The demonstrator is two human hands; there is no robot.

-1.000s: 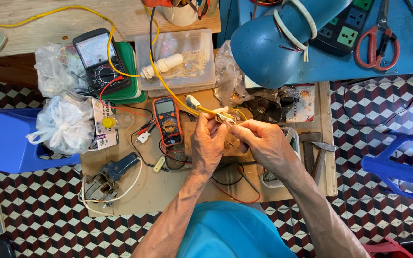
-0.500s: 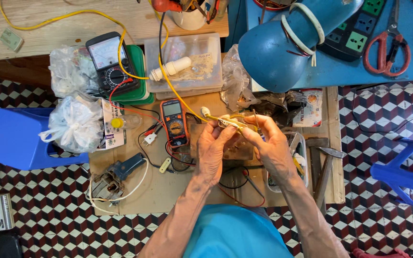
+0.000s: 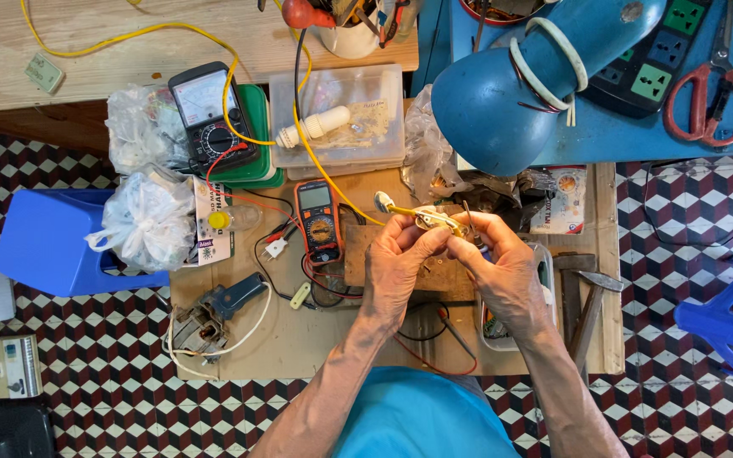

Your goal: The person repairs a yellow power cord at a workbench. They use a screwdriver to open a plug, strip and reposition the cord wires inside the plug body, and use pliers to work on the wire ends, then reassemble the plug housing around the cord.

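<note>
Pinching a little yellow-wired part between both hands, right over the cluttered bench.

Left hand [image 3: 400, 259] and right hand [image 3: 502, 267] meet fingertip to fingertip, each clamped on an end of the small white-and-brass fitting [image 3: 434, 220], held up just under the blue lamp [image 3: 502, 93], probably to catch the light. Its long axis runs roughly left-right, the white plug-like end pointing left toward the orange multimeter [image 3: 320, 220], where the yellow wire [image 3: 316, 153] trails off up the bench. It hovers above the wooden block [image 3: 358, 254], not touching it as far as I can tell. 1 analog meter [image 3: 205, 114] sits further back.
</note>
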